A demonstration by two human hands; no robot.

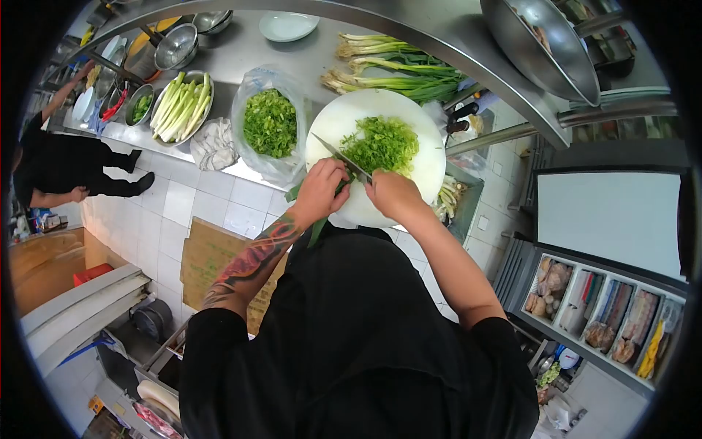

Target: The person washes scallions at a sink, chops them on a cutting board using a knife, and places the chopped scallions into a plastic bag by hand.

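On a round white cutting board (431, 157) lies a heap of chopped green onion (384, 145). My right hand (395, 194) is closed round the handle of a knife (333, 148), whose blade points to the upper left across the board. At the board's lower left, my left hand (322, 190) has curled fingers pressed on green onion leaves (316, 233), which hang past the near edge. To the left stands a clear plastic bag (245, 157) holding chopped greens (270, 124).
Whole green onions (395, 69) lie behind the board. Further left are a crumpled cloth (214, 145) and a bowl of cut stalks (181, 108). A metal shelf edge (409, 29) crosses above. Another person in black (69, 162) stands at far left. An open ingredient drawer (599, 318) is at right.
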